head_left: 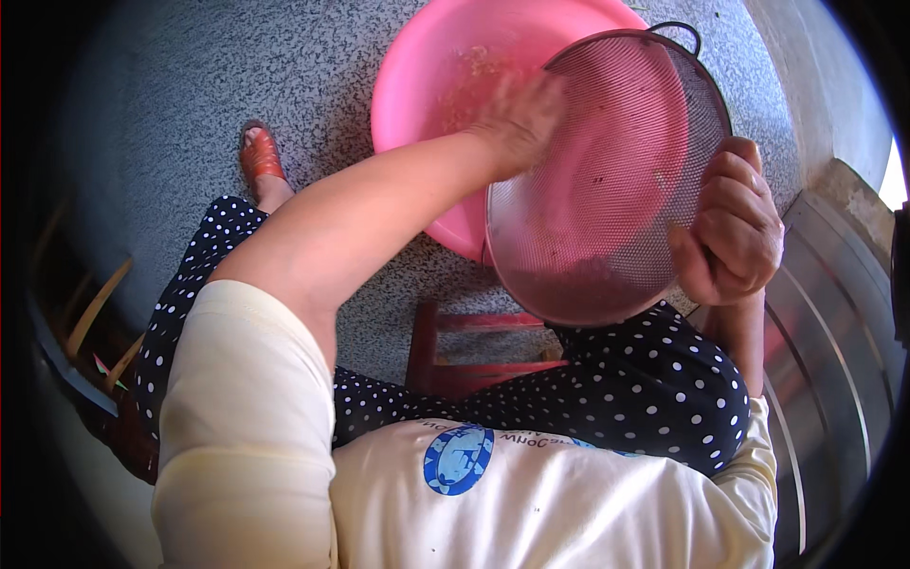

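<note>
A large round mesh strainer [602,209] is tilted over the right part of a pink basin [408,114]. My right hand [730,228] is closed on its right rim. At the strainer's left edge is my left hand [521,128], above the basin. Motion smears its fingers, so I cannot make out whether they grip or only brush the mesh. A few small dark specks dot the mesh. Pale bits [474,76] lie in the basin, too blurred to name. A dark wire loop [678,36] sticks out from the strainer's far rim.
The basin stands on a speckled grey floor [190,114]. Between my legs, in dotted dark trousers [645,389], is part of a red wooden stool [455,375]. Grey panels [834,313] rise at the right. Wooden slats [100,308] show at the far left.
</note>
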Motion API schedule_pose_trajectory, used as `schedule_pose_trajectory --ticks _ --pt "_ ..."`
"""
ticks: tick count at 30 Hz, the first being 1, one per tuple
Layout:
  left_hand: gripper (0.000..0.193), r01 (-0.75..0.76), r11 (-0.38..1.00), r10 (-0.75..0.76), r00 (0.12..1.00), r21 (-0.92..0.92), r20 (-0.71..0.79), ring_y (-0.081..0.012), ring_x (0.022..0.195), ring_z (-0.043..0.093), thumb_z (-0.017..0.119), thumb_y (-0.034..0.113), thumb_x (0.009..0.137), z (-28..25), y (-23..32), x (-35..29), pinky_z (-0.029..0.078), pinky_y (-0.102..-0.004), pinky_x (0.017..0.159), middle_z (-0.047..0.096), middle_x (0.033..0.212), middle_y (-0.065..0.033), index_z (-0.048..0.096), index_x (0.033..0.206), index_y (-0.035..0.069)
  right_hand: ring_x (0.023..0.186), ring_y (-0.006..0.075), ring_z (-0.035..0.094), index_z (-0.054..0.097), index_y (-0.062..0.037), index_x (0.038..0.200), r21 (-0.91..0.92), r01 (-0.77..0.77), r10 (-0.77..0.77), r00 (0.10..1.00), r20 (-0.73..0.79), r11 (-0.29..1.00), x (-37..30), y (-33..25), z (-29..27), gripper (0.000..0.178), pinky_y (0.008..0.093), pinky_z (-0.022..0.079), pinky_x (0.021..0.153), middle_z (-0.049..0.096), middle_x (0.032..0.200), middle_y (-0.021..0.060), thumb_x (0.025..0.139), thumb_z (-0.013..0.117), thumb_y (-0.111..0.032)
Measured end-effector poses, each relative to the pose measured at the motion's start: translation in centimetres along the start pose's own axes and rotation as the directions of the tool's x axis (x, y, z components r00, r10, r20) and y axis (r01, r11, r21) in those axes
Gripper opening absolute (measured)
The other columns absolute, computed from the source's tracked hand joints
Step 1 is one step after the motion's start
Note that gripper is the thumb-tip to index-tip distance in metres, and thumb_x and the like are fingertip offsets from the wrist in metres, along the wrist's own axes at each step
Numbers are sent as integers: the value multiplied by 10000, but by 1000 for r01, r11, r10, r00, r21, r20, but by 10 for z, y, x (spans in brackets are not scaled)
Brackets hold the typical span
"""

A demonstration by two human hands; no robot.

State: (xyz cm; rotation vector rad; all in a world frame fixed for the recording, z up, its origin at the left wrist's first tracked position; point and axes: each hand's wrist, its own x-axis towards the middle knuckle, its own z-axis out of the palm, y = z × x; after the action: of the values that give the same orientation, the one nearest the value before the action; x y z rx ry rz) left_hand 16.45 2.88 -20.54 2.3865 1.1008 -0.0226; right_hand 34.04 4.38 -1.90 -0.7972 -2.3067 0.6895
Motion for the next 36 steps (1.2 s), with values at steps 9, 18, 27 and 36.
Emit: schedule_pose_trajectory --ticks 9,18,27,36 --pt "302 4 998 5 990 -59 139 -286 1152 342 473 166 757 6 -15 -11 372 -390 866 327 1258 -171 528 1038 71 464 207 407 397 -57 447 -75 -42 49 995 89 996 2 -1 -6 223 317 336 520 393 494 39 504 612 -39" --pt "308 768 554 -671 641 -322 374 -340 910 521 437 153 719 6 -31 -39 404 -395 793 552 939 -209 524 965 -12 392 200 314 394 -44 449 -102 45 -34 994 108 994 40 -9 -2 236 291 259 428 309 440 57 611 566 -23" --pt "307 638 664 -722 683 -389 -112 -384 900 489 467 98 680 30 -59 -47 362 -418 843 530 914 -242 489 954 -37 328 193 322 325 -99 403 -180 -152 196 946 259 972 43 -11 14 340 299 244 389 295 378 17 624 582 -76" --pt "144 668 -88 -47 738 -739 673 -193 622 551 511 141 720 -15 -22 -5 434 -302 532 575 688 -71 582 747 19 340 196 315 315 -89 413 -171 -75 104 980 172 983 41 -1 17 335 306 229 404 299 387 26 619 577 -49"
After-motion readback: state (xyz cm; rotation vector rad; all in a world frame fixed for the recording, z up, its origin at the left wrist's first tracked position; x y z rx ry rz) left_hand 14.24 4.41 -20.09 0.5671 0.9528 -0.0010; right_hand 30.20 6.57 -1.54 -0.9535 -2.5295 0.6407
